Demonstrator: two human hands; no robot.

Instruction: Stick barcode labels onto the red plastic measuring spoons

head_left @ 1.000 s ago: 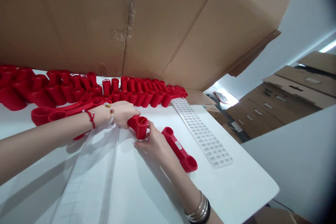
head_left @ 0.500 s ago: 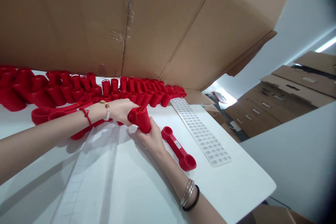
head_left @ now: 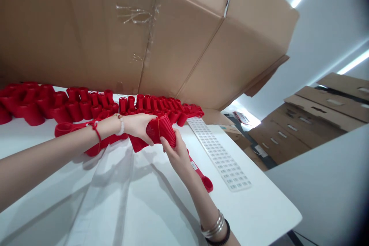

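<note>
Tube (head_left: pixel 160 132) of ribbed red plastic, just one, is gripped between two hands: left hand (head_left: pixel 137 127) closed over it from 9 o'clock, right hand (head_left: pixel 177 153) cupping it from 5 o'clock; one red double-ended piece (head_left: pixel 206 183) lies at 4 o'clock.

A red ribbed plastic cylinder (head_left: pixel 160 131) lies tilted on its side in the air, its ridges running around the body and a thin yellowish thread crossing them. The left hand (head_left: pixel 137 127) grips its near end while the right hand (head_left: pixel 177 153) cups the far end from below. A red plastic piece (head_left: pixel 137 144) juts out beneath the left hand, its link to the cylinder hidden.
</note>
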